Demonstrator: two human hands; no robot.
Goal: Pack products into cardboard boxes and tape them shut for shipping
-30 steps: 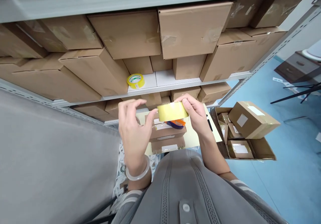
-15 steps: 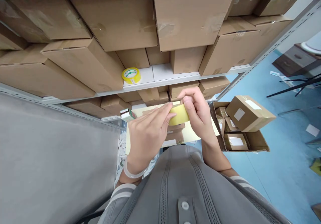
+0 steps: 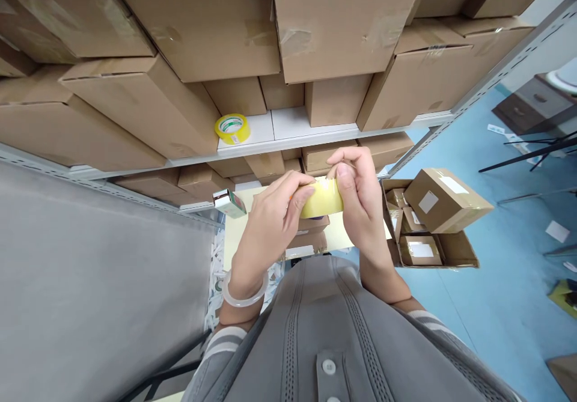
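Between my hands I hold a roll of yellow packing tape (image 3: 323, 199), its broad outer face turned up towards me. My left hand (image 3: 276, 220) grips its left end, thumb in front and fingers over the top. On the right end, my right hand (image 3: 359, 194) has its thumb pressed near the edge and its index finger curled above. Beneath the roll, a small cardboard box (image 3: 311, 234) lies on the pale yellow tabletop (image 3: 342, 235), partly hidden by my hands. A small green and white box (image 3: 229, 204) stands to the left of my left hand.
Cardboard boxes (image 3: 347, 23) pack the shelves ahead. Another yellow tape roll (image 3: 232, 129) lies on the white shelf (image 3: 288, 127). An open carton (image 3: 460, 250) with several smaller boxes stands at the right, a larger box (image 3: 446, 201) resting on it. A grey wall (image 3: 99, 282) rises at left.
My left fingers, stretched flat over the tape roll before, are now bent around its left end. The roll has tipped slightly and shows a wider face. The view has shifted a little.
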